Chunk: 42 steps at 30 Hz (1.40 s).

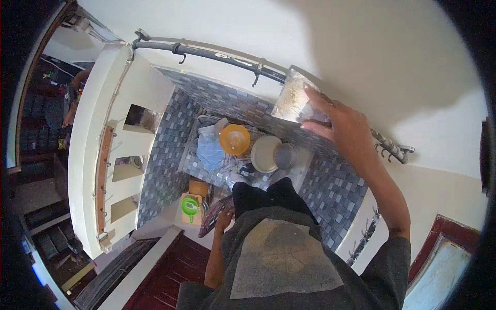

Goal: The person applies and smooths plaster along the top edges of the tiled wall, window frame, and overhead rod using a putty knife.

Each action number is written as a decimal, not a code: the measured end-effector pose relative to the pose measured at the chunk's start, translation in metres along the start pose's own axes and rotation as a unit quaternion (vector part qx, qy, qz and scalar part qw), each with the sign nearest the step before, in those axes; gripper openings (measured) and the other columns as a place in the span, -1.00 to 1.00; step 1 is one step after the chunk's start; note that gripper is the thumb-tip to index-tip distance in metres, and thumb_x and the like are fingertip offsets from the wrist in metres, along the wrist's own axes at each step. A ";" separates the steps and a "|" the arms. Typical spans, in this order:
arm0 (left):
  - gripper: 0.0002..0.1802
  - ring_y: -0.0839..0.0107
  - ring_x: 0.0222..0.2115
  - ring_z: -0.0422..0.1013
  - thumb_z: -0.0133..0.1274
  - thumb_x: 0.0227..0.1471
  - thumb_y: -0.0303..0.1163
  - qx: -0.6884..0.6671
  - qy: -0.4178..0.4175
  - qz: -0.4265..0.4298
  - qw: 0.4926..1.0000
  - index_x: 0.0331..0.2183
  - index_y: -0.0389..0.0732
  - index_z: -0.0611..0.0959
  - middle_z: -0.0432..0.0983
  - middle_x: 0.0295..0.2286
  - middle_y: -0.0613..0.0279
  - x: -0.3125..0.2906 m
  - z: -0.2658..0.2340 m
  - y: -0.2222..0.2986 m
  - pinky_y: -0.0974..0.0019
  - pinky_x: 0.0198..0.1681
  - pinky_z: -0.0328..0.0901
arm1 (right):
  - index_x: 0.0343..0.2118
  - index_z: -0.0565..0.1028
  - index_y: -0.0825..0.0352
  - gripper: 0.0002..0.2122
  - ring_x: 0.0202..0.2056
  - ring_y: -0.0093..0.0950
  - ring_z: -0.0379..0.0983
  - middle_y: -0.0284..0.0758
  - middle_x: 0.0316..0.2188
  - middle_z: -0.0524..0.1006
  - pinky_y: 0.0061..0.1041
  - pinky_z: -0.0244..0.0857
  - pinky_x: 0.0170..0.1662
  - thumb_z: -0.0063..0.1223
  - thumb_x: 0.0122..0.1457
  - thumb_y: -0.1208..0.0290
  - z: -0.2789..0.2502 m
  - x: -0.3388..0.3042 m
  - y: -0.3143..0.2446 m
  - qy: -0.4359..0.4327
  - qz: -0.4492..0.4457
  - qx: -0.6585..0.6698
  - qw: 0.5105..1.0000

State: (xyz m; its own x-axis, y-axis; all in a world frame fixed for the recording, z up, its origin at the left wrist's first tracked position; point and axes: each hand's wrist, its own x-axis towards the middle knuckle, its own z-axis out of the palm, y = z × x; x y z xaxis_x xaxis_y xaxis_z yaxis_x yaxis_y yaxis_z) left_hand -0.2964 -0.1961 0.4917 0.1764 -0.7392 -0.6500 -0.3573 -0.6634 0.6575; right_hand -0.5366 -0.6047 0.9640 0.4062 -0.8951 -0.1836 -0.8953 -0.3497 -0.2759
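Note:
My right hand is raised to the dark wall rail. Its thumb and fingers curve round the right edge of a crumpled whitish-tan packet, which covers part of the rail. Down by my left hip, my left hand is closed on a dark reddish striped cloth that hangs beside my leg. Some of its fingers are hidden by the cloth.
Below on the tiled floor stand an orange basin, a white tub and a grey bucket, next to light blue cloth. A green dipper lies at the left, near a half wall with openings. Hooks hang from the rail.

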 end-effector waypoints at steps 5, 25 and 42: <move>-0.61 0.06 -0.19 0.45 -0.06 0.03 -0.25 -0.152 0.005 -0.075 0.985 -0.09 -0.16 0.55 0.53 -0.27 -0.07 0.011 0.003 -0.029 0.13 -0.15 0.31 | 0.12 0.31 0.02 -0.37 -0.19 -0.19 0.46 -0.22 -0.18 0.52 -0.34 0.28 -0.07 0.20 -0.08 0.08 -0.004 -0.009 0.019 0.031 -0.036 0.017 0.999; -0.56 0.05 -0.12 0.40 -0.08 0.08 -0.16 0.020 -0.024 0.097 0.995 -0.11 -0.27 0.54 0.47 -0.15 -0.09 0.029 -0.015 -0.009 0.16 -0.06 0.26 | 0.08 0.37 0.15 -0.40 -0.28 -0.28 0.49 -0.16 -0.26 0.55 -0.35 0.28 -0.13 0.15 -0.03 -0.01 -0.015 0.013 0.026 0.000 -0.089 0.076 0.993; -0.67 0.26 -0.27 0.44 -0.11 0.14 -0.39 0.093 -0.084 0.120 0.985 -0.04 -0.21 0.47 0.53 -0.30 0.14 0.018 -0.039 0.039 0.27 -0.19 0.35 | -0.27 0.51 0.34 -0.66 -0.45 -0.24 0.50 -0.17 -0.45 0.56 -0.39 0.32 -0.34 0.16 0.03 0.16 0.002 -0.154 0.154 0.104 0.266 0.305 0.909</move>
State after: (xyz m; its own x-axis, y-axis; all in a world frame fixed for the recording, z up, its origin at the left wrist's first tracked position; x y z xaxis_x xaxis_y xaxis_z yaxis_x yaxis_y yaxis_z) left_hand -0.2711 -0.2396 0.5203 -0.0820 -0.8323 -0.5483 -0.5357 -0.4271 0.7285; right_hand -0.7368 -0.5204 0.9479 -0.1540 -0.9478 -0.2792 -0.6610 0.3088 -0.6838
